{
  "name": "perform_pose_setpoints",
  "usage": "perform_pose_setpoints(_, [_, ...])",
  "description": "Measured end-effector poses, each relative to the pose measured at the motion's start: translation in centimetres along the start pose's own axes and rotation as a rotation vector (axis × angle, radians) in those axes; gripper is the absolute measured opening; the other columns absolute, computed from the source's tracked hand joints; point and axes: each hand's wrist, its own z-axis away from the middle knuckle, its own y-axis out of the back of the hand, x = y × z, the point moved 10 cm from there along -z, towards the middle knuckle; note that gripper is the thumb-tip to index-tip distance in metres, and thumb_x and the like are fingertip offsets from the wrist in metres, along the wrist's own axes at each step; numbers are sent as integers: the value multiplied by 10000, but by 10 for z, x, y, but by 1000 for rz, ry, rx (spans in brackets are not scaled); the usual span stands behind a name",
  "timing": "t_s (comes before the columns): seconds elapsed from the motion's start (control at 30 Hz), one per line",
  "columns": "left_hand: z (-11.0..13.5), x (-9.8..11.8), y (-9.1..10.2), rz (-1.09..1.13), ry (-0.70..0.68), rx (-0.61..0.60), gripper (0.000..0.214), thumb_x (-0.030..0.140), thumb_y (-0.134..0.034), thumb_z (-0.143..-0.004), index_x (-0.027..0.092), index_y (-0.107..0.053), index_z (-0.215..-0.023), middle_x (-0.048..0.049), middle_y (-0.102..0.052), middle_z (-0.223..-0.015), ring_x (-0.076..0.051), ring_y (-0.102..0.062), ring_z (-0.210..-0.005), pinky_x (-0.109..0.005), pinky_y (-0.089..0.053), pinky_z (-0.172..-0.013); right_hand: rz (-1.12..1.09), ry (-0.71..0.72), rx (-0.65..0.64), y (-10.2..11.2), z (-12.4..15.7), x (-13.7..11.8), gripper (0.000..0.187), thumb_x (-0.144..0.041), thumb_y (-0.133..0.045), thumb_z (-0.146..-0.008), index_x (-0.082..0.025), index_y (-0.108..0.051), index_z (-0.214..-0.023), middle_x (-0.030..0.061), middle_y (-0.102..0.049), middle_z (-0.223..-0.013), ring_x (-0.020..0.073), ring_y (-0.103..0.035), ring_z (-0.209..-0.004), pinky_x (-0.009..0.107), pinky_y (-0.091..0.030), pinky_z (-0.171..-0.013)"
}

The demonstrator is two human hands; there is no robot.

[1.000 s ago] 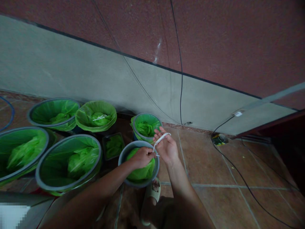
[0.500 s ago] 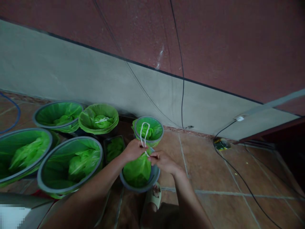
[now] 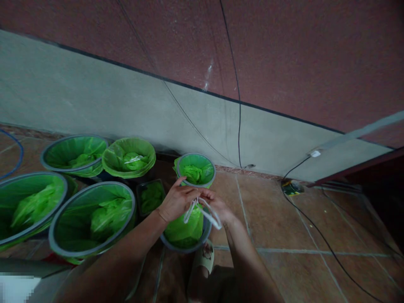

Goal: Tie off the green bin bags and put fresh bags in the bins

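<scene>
Nearest me, my left hand (image 3: pixel 176 203) and right hand (image 3: pixel 218 207) both pinch the white drawstring (image 3: pixel 202 211) of the green bag (image 3: pixel 184 229), which sits in the grey bin (image 3: pixel 187 250). Beyond it, the small bin (image 3: pixel 195 155) holds crumpled green plastic.

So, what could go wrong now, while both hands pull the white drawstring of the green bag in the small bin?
1. The white drawstring is thin and hangs in loose loops between the left hand and the right hand; it may slip from the fingers or knot badly.
2. A hard pull could tear the thin green bag.
3. Neither hand steadies the small grey bin, so it might tip toward the sandal.
</scene>
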Motion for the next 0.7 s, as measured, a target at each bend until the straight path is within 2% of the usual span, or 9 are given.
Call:
perform_pose_setpoints(0.1, [1, 1, 11, 16, 3, 94, 226, 230, -469, -924, 240, -682, -996, -24, -702, -1002, -149, -620, -917, -425, -216, -1102, -55, -46, -38, -1, 1, 4, 291, -385, -740, -677, -189, -714, -890, 3, -685, -786, 123, -565, -677, 251, -453, -684])
perform_pose_setpoints(0.2, [0, -4, 13, 65, 33, 131, 242, 252, -456, -932, 235, -695, -968, -28, -686, -922, -147, -602, -886, -388, -295, -1034, 15, 26, 89, 12, 0, -1, 216, -364, -697, -711, -184, -705, -830, 5, -667, -766, 127, -557, -679, 250, -447, -677])
perform_pose_setpoints(0.3, [-3, -15, 5, 147, 117, 100, 256, 253, -446, -923, 198, -689, -865, -40, -673, -849, -154, -588, -845, -338, -368, -928, 335, 163, 271, 23, 5, -21, 161, -332, -595, -796, -194, -678, -812, 28, -647, -817, 151, -560, -732, 272, -446, -715])
perform_pose_setpoints(0.4, [-2, -25, -6, 210, 218, 50, 215, 215, -476, -881, 188, -670, -792, -40, -667, -811, -160, -591, -827, -308, -392, -870, 791, 301, 381, 16, 15, -45, 162, -251, -508, -857, -212, -664, -839, 72, -628, -930, 196, -551, -898, 313, -420, -844])
perform_pose_setpoints(0.5, [2, -33, -14, 218, 303, 30, 183, 170, -495, -836, 179, -662, -762, -46, -665, -797, -171, -601, -819, -293, -406, -842, 1031, 293, 426, 15, 18, -44, 177, -174, -480, -852, -216, -650, -828, 99, -617, -907, 226, -531, -939, 340, -396, -872])
perform_pose_setpoints(0.57, [6, -40, -21, 192, 367, -3, 172, 154, -498, -814, 176, -660, -761, -55, -670, -808, -176, -606, -808, -280, -419, -802, 1047, 256, 462, 25, 17, -36, 160, -144, -503, -817, -219, -641, -788, 100, -617, -857, 225, -538, -903, 342, -392, -861])
perform_pose_setpoints(0.7, [19, -64, -33, 96, 601, -117, 203, 203, -479, -838, 171, -673, -791, -76, -682, -804, -193, -625, -776, -276, -428, -735, 870, 146, 544, 53, 11, -13, 112, -201, -546, -781, -223, -620, -700, 81, -609, -729, 206, -558, -790, 333, -396, -783])
